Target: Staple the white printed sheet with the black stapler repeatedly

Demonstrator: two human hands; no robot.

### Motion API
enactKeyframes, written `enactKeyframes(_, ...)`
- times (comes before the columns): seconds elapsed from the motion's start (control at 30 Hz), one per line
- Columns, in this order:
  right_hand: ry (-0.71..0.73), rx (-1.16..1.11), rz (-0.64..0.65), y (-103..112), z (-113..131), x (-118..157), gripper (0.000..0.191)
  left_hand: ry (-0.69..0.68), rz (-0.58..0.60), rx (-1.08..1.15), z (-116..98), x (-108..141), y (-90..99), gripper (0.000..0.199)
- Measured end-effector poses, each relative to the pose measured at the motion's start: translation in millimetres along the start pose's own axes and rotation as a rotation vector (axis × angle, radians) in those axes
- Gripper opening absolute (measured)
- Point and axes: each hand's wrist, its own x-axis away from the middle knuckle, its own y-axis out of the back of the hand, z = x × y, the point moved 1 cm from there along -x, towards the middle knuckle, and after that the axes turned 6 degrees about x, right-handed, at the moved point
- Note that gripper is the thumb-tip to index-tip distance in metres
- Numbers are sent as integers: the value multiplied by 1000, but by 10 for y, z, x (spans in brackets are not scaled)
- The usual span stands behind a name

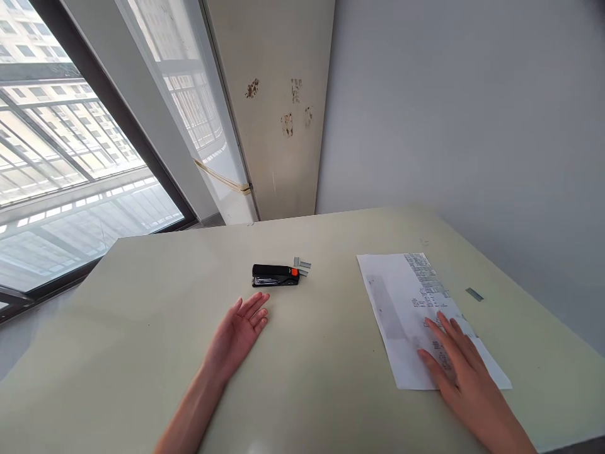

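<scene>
A black stapler (275, 275) with an orange-red button lies on its side on the pale table, and several small strips of staples (304, 265) sit against its right end. Just below the stapler, my left hand (240, 331) rests palm up with fingers extended, holding nothing. Printed white paper (394, 309) lies to the right. On its lower right part is my right hand (460, 362), palm down with the fingers spread. Another grey staple strip (474, 294) lies to the right of the paper.
The pale table (142, 328) meets a grey wall (454, 113) at the right. Behind it stands a beige panel (278, 157) with brown marks. A glass window (70, 145) is at the left.
</scene>
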Motion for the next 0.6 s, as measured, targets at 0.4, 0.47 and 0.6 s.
enactKeyframes(0.4, 181, 233, -91, -340, 238, 233, 69, -24, -24, -6, 4, 1, -10, 24)
enactKeyframes(0.47, 194, 241, -76, -323, 335, 316, 70, -27, -20, -17, 7, -8, -1, 23)
enactKeyframes(0.6, 256, 251, -57, -369, 488, 561, 77, -65, 10, -97, 33, -16, -5, 23)
